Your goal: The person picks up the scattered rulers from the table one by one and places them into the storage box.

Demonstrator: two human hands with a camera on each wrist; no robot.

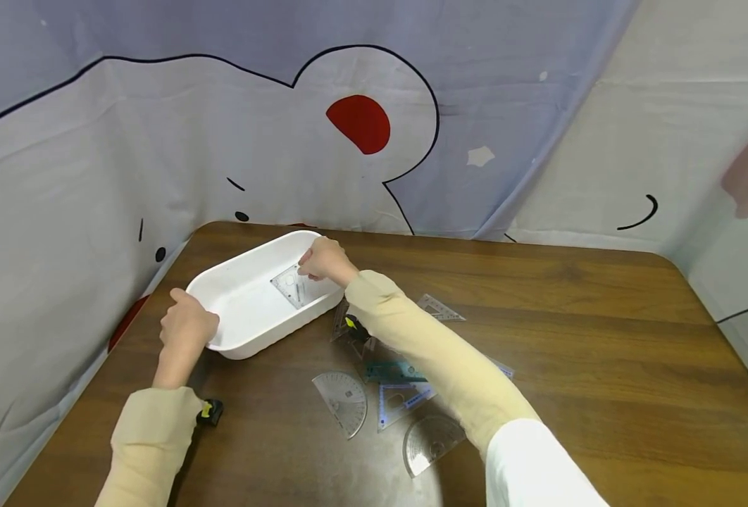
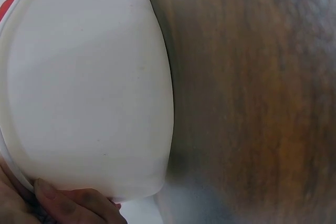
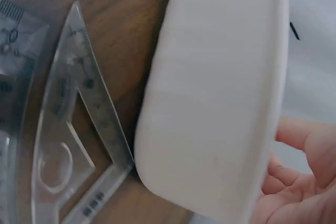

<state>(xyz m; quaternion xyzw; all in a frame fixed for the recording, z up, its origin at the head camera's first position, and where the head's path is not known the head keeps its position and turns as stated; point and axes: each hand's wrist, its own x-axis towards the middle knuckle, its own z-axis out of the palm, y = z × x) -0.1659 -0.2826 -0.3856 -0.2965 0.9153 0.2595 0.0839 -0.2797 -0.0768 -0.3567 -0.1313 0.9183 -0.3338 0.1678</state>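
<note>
A white oblong plastic tub (image 1: pixel 247 310) sits at the back left of the table. My left hand (image 1: pixel 187 320) grips its near left end; in the left wrist view, bent fingers (image 2: pixel 68 203) lie against the tub's outer wall (image 2: pixel 89 93). My right hand (image 1: pixel 328 260) reaches over the far right end and pinches a clear set square (image 1: pixel 290 285) by one edge inside the tub. In the right wrist view the tub's wall (image 3: pixel 210 98) hides the fingertips and that set square. Beside the tub's outer wall lies another clear set square (image 3: pixel 58 129).
Under and around my right forearm lie a clear protractor (image 1: pixel 344 401), a second protractor (image 1: pixel 421 451), a blue-marked set square (image 1: pixel 399 403), a teal ruler (image 1: pixel 389 372) and a small set square (image 1: pixel 439 308). A printed curtain (image 1: pixel 488 120) hangs along the table's back edge.
</note>
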